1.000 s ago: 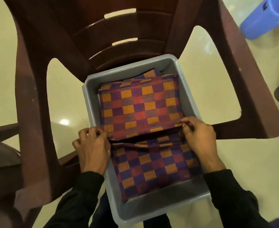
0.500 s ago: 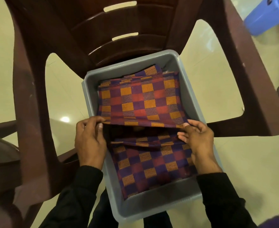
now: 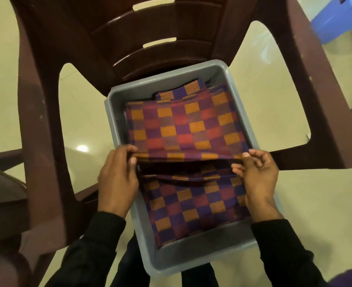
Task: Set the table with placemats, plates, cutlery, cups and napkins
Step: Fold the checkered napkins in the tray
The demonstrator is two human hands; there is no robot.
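Both of my hands are pinching the near folded edge of the upper checked placemat [image 3: 188,125], a woven cloth in orange, red and purple squares. My left hand [image 3: 117,179] is taking the corner at 9 o'clock, thumb under and fingers curled over the fold. My right hand [image 3: 258,175] is nipping the opposite corner at 3 o'clock between thumb and forefinger, the other fingers loosely bent. That edge is standing raised off the lower purple-and-orange checked placemat [image 3: 193,206], which is lying flat toward 6 o'clock. Both cloths are sitting inside the grey rectangular plastic tub [image 3: 183,259], with further folded layers showing at its 12 o'clock end. The tub is resting on the seat of the dark brown plastic armchair [image 3: 52,100], over a pale tiled floor [image 3: 84,112]. Toward 1 o'clock, a blue plastic stool [image 3: 338,19] is standing well apart.
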